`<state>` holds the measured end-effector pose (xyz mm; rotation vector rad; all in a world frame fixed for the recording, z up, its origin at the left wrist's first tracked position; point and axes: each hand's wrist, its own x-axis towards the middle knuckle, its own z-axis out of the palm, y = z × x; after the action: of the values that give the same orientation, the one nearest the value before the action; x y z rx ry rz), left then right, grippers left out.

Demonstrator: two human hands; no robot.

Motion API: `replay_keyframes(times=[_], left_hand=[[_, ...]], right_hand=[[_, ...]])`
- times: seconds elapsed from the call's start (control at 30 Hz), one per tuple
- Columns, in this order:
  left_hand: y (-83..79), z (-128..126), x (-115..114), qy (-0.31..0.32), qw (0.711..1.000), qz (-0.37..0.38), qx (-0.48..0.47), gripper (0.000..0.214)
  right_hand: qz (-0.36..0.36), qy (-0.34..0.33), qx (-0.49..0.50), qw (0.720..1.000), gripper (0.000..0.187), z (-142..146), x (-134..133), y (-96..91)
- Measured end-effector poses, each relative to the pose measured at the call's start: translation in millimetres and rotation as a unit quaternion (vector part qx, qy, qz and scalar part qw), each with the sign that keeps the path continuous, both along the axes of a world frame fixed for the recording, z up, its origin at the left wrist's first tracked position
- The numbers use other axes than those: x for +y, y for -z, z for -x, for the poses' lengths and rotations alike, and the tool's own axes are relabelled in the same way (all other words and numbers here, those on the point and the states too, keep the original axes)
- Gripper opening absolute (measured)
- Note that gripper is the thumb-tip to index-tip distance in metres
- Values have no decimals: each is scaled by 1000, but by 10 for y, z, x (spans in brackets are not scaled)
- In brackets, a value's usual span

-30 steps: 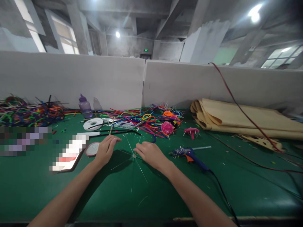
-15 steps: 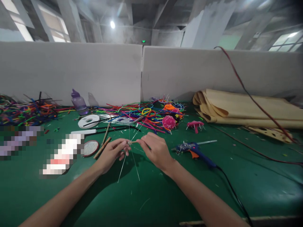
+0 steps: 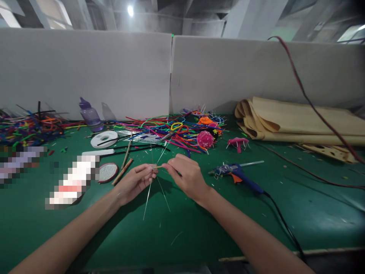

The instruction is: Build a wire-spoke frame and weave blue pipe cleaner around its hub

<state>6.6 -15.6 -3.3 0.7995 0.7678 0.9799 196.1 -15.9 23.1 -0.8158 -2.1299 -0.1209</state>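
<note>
Both hands meet above the green table (image 3: 199, 228). My left hand (image 3: 134, 182) and my right hand (image 3: 186, 177) each pinch one end of a short thin stick (image 3: 158, 166) from which several thin clear spokes (image 3: 148, 198) fan out up and down. Two wooden sticks (image 3: 123, 170) lie just left of my left hand. A blue hot glue gun (image 3: 238, 174) lies on the table right of my right hand, its black cord running toward the front edge.
A pile of coloured pipe cleaners (image 3: 171, 133) with a pink ball (image 3: 204, 139) lies behind the hands. A white tape reel (image 3: 104, 139), a purple bottle (image 3: 89, 113) and a round red-rimmed disc (image 3: 107, 172) sit at the left. Rolled tan paper (image 3: 299, 121) lies at the right.
Both hands have lifted the spoked stick off the table, where it lay flat a second ago, and now hold it between them. The camera has tilted down slightly.
</note>
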Motion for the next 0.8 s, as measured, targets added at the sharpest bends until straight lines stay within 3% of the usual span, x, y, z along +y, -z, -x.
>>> replay_keyframes(times=[0.37,0.63,0.8], left_hand=[[44,36,6,-18,1000,20,4,8],[6,47,48,-2,998,1,55,22],[16,70,96,-89,991,-15,94,23]], right_hand=[[53,17,-40,998,34,16,-15,-5],[93,39,8,995,35,-69,52,-82],[156,54,-37,986,34,-138,95,-147]])
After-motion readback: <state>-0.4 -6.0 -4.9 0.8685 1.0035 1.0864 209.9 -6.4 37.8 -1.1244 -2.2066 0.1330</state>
